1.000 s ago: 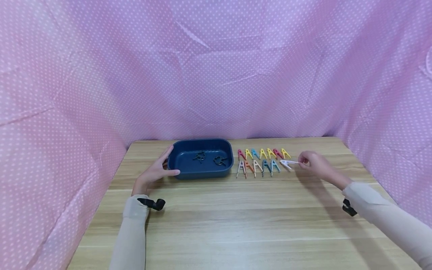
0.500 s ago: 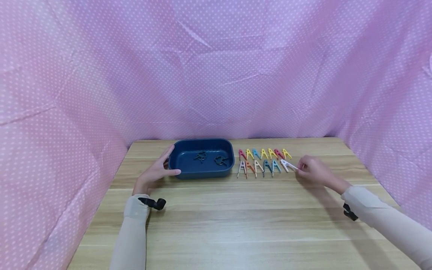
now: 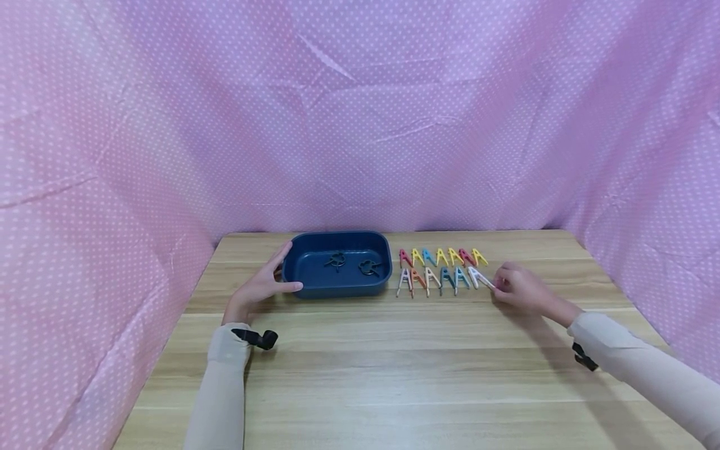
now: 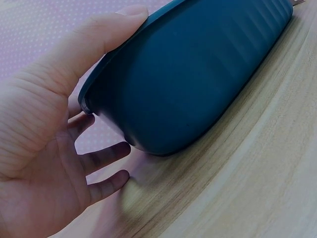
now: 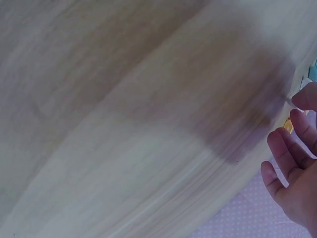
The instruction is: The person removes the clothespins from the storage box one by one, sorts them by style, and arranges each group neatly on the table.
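Note:
At the right end of the front row, my right hand [image 3: 521, 289] pinches one leg of a white clothespin [image 3: 478, 277] by its tip. The clothespin lies splayed beside a light blue one [image 3: 460, 277]. In the right wrist view the right hand [image 5: 294, 158] is partly cut off at the edge. My left hand [image 3: 260, 289] rests at the left end of a dark blue plastic basin [image 3: 337, 291], its thumb [image 4: 121, 22] along the rim. The other fingers are spread loosely beside the end wall, the index finger mostly hidden in the left wrist view.
Behind the front row runs a second row of smaller clothespins, among them a yellow one [image 3: 479, 257] and a red one [image 3: 405, 257]. Two dark wire-like clips [image 3: 369, 267] lie inside the basin. A pink dotted curtain [image 3: 360, 125] surrounds the wooden table [image 3: 394, 375].
My right hand has moved slightly towards me and swung the white clothespin's held leg downward, so that it lines up with its row. The left hand stays at the basin.

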Demonstrator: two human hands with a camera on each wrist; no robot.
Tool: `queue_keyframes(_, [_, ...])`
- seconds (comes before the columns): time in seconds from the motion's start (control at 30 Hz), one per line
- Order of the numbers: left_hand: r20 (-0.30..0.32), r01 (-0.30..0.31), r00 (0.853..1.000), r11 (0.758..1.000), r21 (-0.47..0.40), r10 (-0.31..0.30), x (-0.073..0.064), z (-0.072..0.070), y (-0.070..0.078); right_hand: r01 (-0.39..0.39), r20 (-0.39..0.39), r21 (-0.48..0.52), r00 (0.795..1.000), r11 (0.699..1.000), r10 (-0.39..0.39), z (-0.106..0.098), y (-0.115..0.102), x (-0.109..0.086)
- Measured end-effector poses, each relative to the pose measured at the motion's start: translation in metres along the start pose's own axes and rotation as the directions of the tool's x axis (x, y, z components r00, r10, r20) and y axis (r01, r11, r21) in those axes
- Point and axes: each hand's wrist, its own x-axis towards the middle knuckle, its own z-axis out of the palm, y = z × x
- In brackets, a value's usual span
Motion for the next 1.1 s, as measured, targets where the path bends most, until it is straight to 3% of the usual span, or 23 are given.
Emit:
queue_keyframes(0.23, [0.002,-0.024,1.000,1.000,0.013,0.024,0.0011,-0.0013,-0.0018,0.000,-0.013,0.012,1.000,1.000,0.000,0.0034,-0.0009,-0.0007])
queue_keyframes(0.53, [-0.005,-0.007,1.000,1.000,0.013,0.008,0.0002,-0.0014,-0.0028,0.035,-0.012,0.047,0.999,0.998,-0.034,0.0054,-0.0035,-0.0003])
queue_keyframes(0.8, [-0.005,0.022,1.000,1.000,-0.013,-0.022,0.0005,-0.0002,-0.0045,-0.033,0.068,0.056,0.997,0.998,0.029,0.0056,-0.0044,0.0038])
queue_keyframes(1.1, [-0.004,0.003,1.000,1.000,-0.007,-0.003,0.0021,-0.0008,-0.0036,-0.039,0.078,0.061,0.996,0.997,0.034,0.0043,-0.0069,0.0062])
